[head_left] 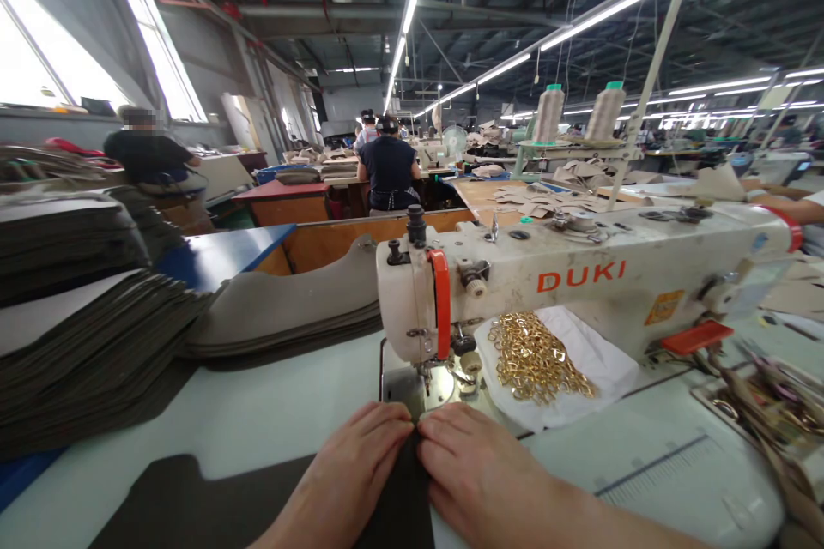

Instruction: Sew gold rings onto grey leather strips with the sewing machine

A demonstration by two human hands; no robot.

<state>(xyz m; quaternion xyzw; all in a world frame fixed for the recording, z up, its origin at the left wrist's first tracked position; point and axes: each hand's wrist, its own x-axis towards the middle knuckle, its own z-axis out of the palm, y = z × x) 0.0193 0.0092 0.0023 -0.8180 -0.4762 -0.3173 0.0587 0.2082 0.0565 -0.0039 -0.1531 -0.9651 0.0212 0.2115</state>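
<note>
A dark grey-brown fabric panel [257,493] lies flat on the pale table in front of the sewing machine [495,274]. My left hand [360,467] is closed with its fingertips pinching the panel's edge, just in front of the needle area. Close beside it, my right hand [473,459] pinches the same edge, its fingertips almost touching the left ones. The needle and presser foot [428,373] stand just beyond both hands. What lies directly under the fingers is hidden.
Gold metal rings [534,356] lie piled on white paper [605,352] under the machine arm. Stacks of dark cut panels [96,360] stand at left, with more panels [289,304] behind. A tray [727,399] holding straps sits at right. Other people work farther back.
</note>
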